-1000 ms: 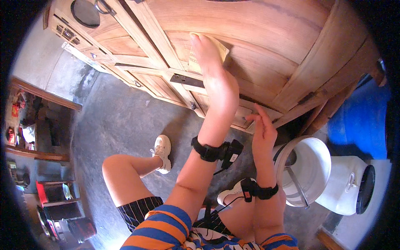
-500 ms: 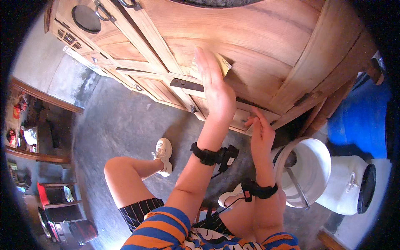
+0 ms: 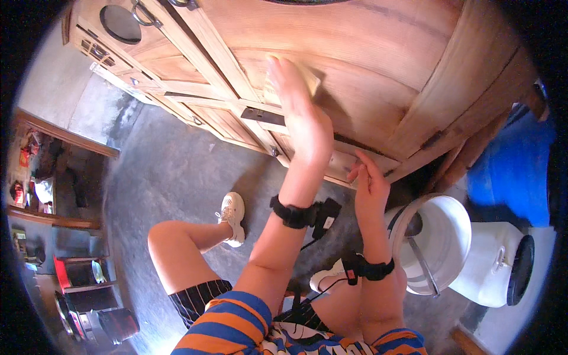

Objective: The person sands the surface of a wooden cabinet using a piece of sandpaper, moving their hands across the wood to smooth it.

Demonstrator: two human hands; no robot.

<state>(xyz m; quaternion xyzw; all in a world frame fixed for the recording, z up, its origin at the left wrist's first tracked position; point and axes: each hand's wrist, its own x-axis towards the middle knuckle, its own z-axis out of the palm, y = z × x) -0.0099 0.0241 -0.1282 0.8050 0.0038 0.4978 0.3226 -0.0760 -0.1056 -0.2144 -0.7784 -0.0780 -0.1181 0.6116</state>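
Observation:
My left hand (image 3: 296, 100) reaches up to the pale wooden cabinet door (image 3: 355, 53). Its fingers are long and pressed together over a yellowish sheet of sandpaper (image 3: 311, 81), holding it flat against the door panel. Edges of the sheet show on both sides of the fingers; the rest is under the hand. My right hand (image 3: 373, 180) hangs near the cabinet's lower edge with nothing in it. Its fingers are partly bent and apart, the index finger stretched out toward the wood.
A white bucket (image 3: 460, 236) with a metal rod leaning inside stands at the right. Beside it are a white container with a black lid (image 3: 488, 263) and a blue barrel (image 3: 509, 171). A dark metal latch plate (image 3: 263, 116) sits on the door edge. Shelves (image 3: 59, 219) stand at far left.
My left hand and the sandpaper have slid a little up and to the left along the panel. My right hand has hardly moved.

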